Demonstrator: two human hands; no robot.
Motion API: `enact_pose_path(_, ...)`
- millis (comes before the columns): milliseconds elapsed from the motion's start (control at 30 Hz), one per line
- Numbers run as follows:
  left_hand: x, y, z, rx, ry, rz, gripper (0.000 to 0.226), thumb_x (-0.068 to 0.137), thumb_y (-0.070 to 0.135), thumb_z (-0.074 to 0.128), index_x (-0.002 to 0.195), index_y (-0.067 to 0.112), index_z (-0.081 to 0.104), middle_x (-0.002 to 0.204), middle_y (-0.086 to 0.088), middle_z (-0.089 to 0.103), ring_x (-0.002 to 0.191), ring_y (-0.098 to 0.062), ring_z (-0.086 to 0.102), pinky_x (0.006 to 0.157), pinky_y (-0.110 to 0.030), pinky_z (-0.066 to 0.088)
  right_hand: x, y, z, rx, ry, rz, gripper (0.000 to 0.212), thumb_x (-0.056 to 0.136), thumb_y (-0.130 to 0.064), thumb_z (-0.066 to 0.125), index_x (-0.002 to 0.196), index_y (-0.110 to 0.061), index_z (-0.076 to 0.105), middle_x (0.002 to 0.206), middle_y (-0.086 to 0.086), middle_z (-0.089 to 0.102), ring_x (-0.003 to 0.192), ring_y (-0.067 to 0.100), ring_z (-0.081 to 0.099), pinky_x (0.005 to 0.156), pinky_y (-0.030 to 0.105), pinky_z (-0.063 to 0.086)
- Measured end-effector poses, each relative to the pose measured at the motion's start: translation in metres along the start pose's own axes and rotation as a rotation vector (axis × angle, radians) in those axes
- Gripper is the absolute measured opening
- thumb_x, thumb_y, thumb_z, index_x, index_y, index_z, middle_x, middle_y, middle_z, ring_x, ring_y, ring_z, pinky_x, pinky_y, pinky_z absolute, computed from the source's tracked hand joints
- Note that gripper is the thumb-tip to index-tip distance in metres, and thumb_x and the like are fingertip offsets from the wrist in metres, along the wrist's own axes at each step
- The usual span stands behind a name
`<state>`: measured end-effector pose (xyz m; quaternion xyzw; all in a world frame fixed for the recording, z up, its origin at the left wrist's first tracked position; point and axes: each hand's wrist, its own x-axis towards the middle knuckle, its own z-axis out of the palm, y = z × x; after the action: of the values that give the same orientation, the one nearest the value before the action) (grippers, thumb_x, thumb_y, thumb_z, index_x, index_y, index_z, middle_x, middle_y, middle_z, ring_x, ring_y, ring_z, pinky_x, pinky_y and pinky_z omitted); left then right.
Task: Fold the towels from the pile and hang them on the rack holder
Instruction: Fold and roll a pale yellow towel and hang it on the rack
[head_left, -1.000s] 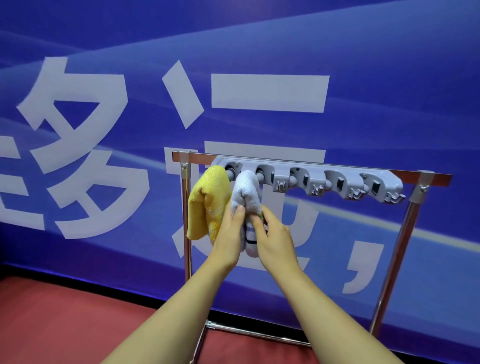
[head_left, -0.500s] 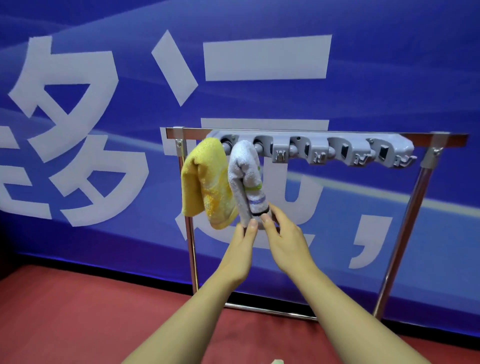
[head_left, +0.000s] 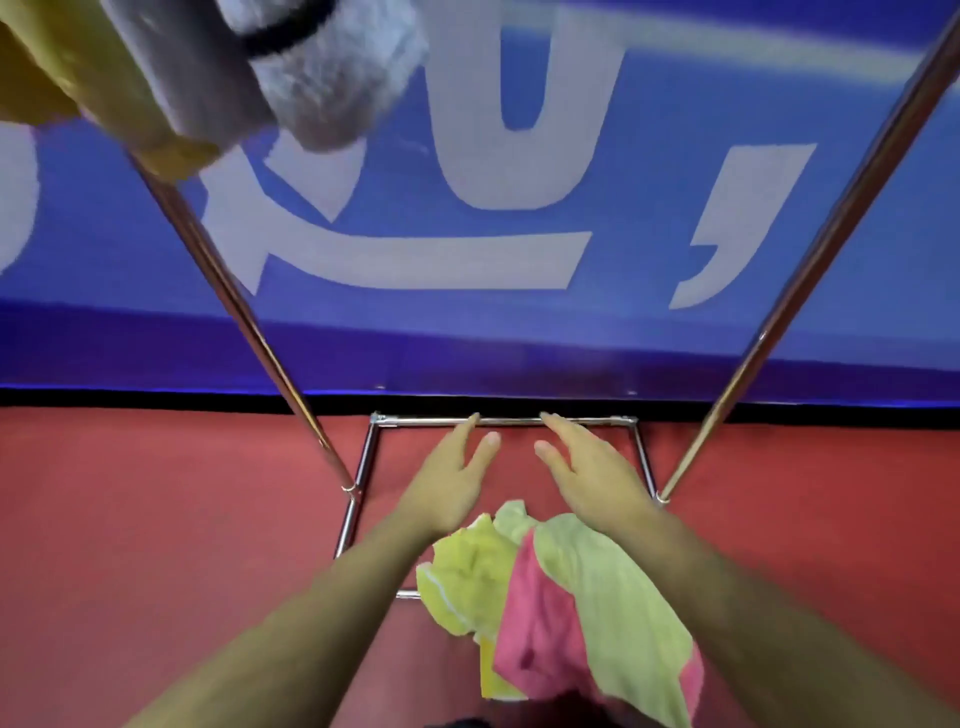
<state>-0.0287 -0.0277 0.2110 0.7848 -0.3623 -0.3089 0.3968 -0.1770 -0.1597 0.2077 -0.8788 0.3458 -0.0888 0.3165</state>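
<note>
A pile of towels (head_left: 561, 597) in lime green and pink lies on the red floor inside the rack's base frame (head_left: 504, 421). My left hand (head_left: 452, 473) and my right hand (head_left: 587, 478) hover just beyond the pile, both open with fingers spread and holding nothing. At the top left, close to the camera, hang the ends of a yellow towel (head_left: 104, 88) and a white towel (head_left: 332, 78) with a dark stripe. The rack's holder bar is out of frame.
Two chrome uprights (head_left: 244, 306) (head_left: 810, 270) of the rack rise on either side of my hands. A blue banner wall (head_left: 675, 130) with white lettering stands right behind the rack. Red floor (head_left: 130, 519) spreads to both sides.
Both hands let go of the white towel on the rack and dropped toward the floor. The view tilted down, bringing the towel pile into sight.
</note>
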Motion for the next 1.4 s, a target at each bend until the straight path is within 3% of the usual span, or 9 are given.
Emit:
enact_pose_path(233, 0.022, -0.122, 0.071, 0.111, -0.173, -0.245, 0.064, 0.102, 0.051, 0.052, 0.157, 0.022, 0.035, 0.154, 0.002, 0.049, 0.143, -0.016, 0.046, 0.120, -0.036, 0.033, -0.023, 0.127, 0.096, -0.097, -0.340, 0.194, 0.052, 0.105, -0.047, 0.044, 0.155, -0.038, 0.035, 0.167, -0.003, 0.027, 0.153, 0.017, 0.026, 0.122, 0.037, 0.029)
enact_pose_path(400, 0.029, -0.176, 0.117, 0.112, -0.307, -0.368, 0.053, 0.102, 0.041, 0.059, 0.148, 0.018, 0.047, 0.118, 0.007, 0.066, 0.109, -0.015, 0.063, 0.091, -0.025, 0.043, -0.037, 0.183, 0.148, -0.146, -0.497, 0.305, 0.048, 0.105, -0.045, 0.045, 0.153, -0.043, 0.038, 0.171, 0.005, 0.004, 0.158, 0.026, 0.009, 0.124, 0.043, 0.025)
enact_pose_path(533, 0.034, -0.202, 0.148, 0.086, -0.373, -0.415, 0.057, 0.101, 0.045, 0.058, 0.150, 0.019, 0.044, 0.132, 0.000, 0.062, 0.116, -0.018, 0.063, 0.099, -0.032, 0.049, -0.046, 0.227, 0.185, -0.151, -0.508, 0.537, 0.049, 0.101, -0.053, 0.044, 0.149, -0.045, 0.041, 0.169, 0.016, 0.012, 0.155, 0.036, -0.017, 0.125, 0.047, 0.013)
enact_pose_path(633, 0.033, -0.210, 0.160, 0.057, -0.367, -0.434, 0.054, 0.103, 0.040, 0.057, 0.149, 0.015, 0.045, 0.127, 0.000, 0.062, 0.114, -0.019, 0.064, 0.096, -0.028, 0.050, -0.049, 0.244, 0.198, -0.172, -0.429, 0.616, 0.045, 0.101, -0.052, 0.041, 0.142, -0.036, 0.052, 0.152, 0.011, 0.049, 0.156, 0.034, 0.005, 0.125, 0.042, 0.008)
enact_pose_path(800, 0.032, -0.209, 0.162, 0.066, -0.358, -0.425, 0.049, 0.103, 0.040, 0.056, 0.146, 0.016, 0.048, 0.115, 0.006, 0.063, 0.109, -0.019, 0.065, 0.087, -0.025, 0.049, -0.051, 0.234, 0.189, -0.146, -0.185, 0.565, 0.027, 0.098, -0.031, 0.058, 0.092, -0.010, 0.074, 0.104, 0.008, 0.067, 0.104, 0.031, 0.063, 0.090, 0.040, 0.051)
enact_pose_path(967, 0.034, -0.191, 0.152, 0.076, -0.356, -0.370, 0.047, 0.103, 0.040, 0.056, 0.145, 0.019, 0.049, 0.131, 0.001, 0.062, 0.113, -0.015, 0.064, 0.092, -0.026, 0.046, -0.053, 0.228, 0.173, 0.159, 0.041, 0.664, 0.006, 0.086, -0.019, 0.079, 0.088, -0.014, 0.077, 0.094, 0.000, 0.075, 0.090, 0.021, 0.069, 0.081, 0.030, 0.052)
enact_pose_path(1067, 0.036, -0.174, 0.140, 0.100, -0.341, -0.311, 0.046, 0.104, 0.038, 0.056, 0.144, 0.018, 0.051, 0.130, -0.001, 0.064, 0.114, -0.017, 0.064, 0.098, -0.028, 0.047, -0.051, 0.214, 0.151, 0.410, 0.094, 0.699, 0.021, 0.085, -0.015, 0.081, 0.103, -0.015, 0.070, 0.094, 0.001, 0.070, 0.089, 0.016, 0.065, 0.081, 0.025, 0.047)
enact_pose_path(1267, 0.035, -0.099, 0.099, 0.052, -0.378, -0.263, 0.030, 0.103, 0.040, 0.057, 0.117, 0.017, 0.068, 0.120, -0.014, 0.069, 0.095, -0.016, 0.062, 0.081, -0.030, 0.049, -0.043, 0.162, 0.086, 0.549, 0.131, 0.470, 0.036, 0.097, -0.013, 0.064, 0.129, -0.026, 0.056, 0.099, 0.001, 0.060, 0.084, 0.015, 0.060, 0.084, 0.027, 0.051)
enact_pose_path(1400, 0.018, -0.033, 0.068, -0.117, -0.411, -0.336, 0.048, 0.104, 0.048, 0.051, 0.121, 0.007, 0.067, 0.127, -0.015, 0.070, 0.093, -0.018, 0.063, 0.082, -0.032, 0.050, -0.040, 0.103, 0.028, 0.734, 0.180, 0.338, 0.036, 0.097, -0.009, 0.063, 0.126, -0.030, 0.059, 0.090, 0.005, 0.064, 0.077, 0.010, 0.063, 0.077, 0.028, 0.055)
